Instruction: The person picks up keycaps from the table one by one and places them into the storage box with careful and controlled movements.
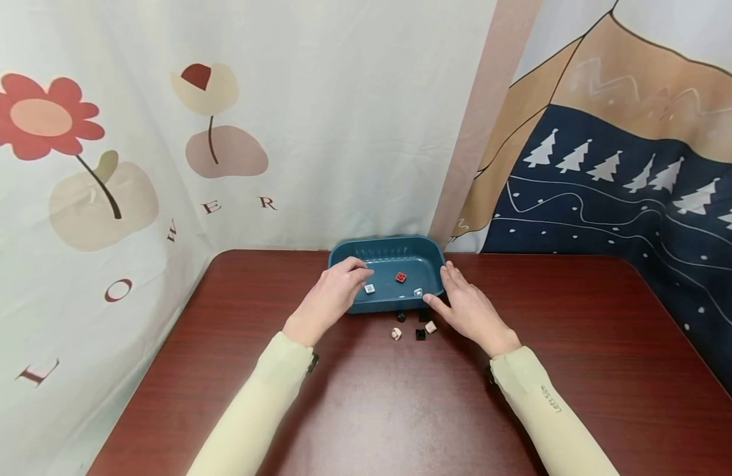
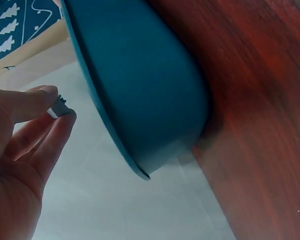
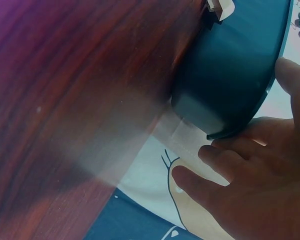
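Note:
A blue-green plastic basin stands at the table's back edge. Over its left side, my left hand pinches a small grey block with little nubs between thumb and fingertips. My right hand lies along the basin's right end, with thumb at the rim and fingers extended along the outer wall. Inside the basin are a red block, a white block and another pale block.
Just in front of the basin lie several small pieces: a cream one, a white one and black ones, including a black block. Behind the reddish-brown table hangs a printed curtain.

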The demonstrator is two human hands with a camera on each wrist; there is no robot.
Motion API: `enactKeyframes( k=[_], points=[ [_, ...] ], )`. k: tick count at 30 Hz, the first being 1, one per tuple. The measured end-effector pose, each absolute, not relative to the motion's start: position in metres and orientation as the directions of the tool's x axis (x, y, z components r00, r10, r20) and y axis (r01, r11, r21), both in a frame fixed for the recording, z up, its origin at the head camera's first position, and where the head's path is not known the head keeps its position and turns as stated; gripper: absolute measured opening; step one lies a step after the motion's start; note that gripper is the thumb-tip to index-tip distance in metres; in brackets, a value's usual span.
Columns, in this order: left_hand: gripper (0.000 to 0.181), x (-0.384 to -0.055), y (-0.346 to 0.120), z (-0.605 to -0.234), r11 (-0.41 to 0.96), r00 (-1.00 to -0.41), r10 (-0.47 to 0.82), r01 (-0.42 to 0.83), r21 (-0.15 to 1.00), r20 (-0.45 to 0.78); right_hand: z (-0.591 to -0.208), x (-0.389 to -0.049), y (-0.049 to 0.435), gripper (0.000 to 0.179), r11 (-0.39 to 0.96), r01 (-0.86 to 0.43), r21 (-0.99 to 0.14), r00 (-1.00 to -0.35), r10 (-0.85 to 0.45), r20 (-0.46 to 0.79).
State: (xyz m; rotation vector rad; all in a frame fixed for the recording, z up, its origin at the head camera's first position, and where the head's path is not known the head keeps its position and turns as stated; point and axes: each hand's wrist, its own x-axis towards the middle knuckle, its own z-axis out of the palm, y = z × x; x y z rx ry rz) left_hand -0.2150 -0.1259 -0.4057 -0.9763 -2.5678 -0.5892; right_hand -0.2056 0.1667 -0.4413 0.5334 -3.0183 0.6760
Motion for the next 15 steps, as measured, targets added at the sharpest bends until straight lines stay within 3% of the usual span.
enactKeyframes(
  k=[15],
  points=[
    [0.019,-0.235,-0.133,-0.421,0.754,-0.784,0.505,0.604,0.258,0.361,-0.44,-0.205,0.166,0.085,0.849,-0.326,-0.415,-0.943,-0.324,0.078]
  ],
)
